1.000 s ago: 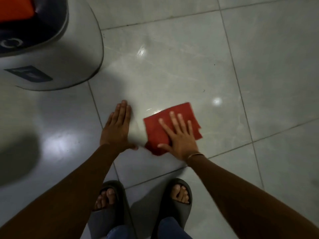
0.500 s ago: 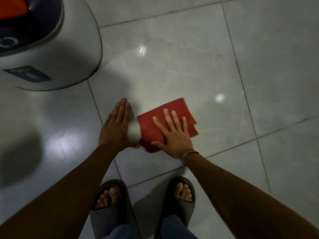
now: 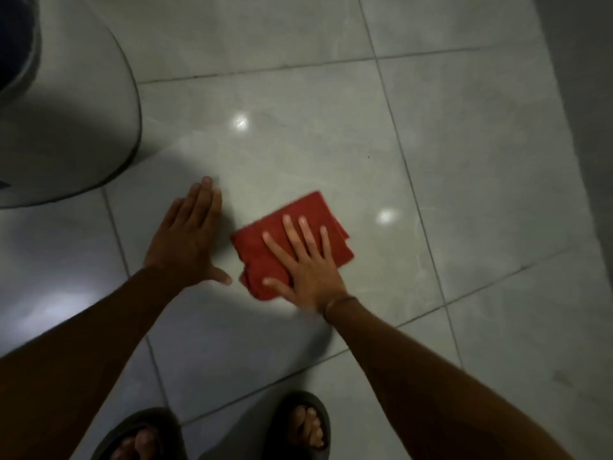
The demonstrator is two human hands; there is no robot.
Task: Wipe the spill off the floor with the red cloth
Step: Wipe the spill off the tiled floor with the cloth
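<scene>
The red cloth (image 3: 253, 257) lies folded on the glossy grey floor tile (image 3: 298, 144). My right hand (image 3: 308, 270) presses flat on top of it, fingers spread, thumb at its near edge. My left hand (image 3: 185, 240) rests flat on the floor just left of the cloth, fingers together, holding nothing. A small gap separates its thumb from the cloth. No clear puddle shows on the tile; only lamp reflections shine on it.
A large grey rounded bin (image 3: 66, 127) stands on the floor at the upper left, close to my left hand. My feet in dark sandals (image 3: 305, 426) (image 3: 142, 436) are at the bottom edge. A darker strip (image 3: 583, 94) runs along the right side.
My right hand slid the cloth left until it met my left hand, then back to the right, opening a gap. The view shifted, pushing the bin toward the left edge.
</scene>
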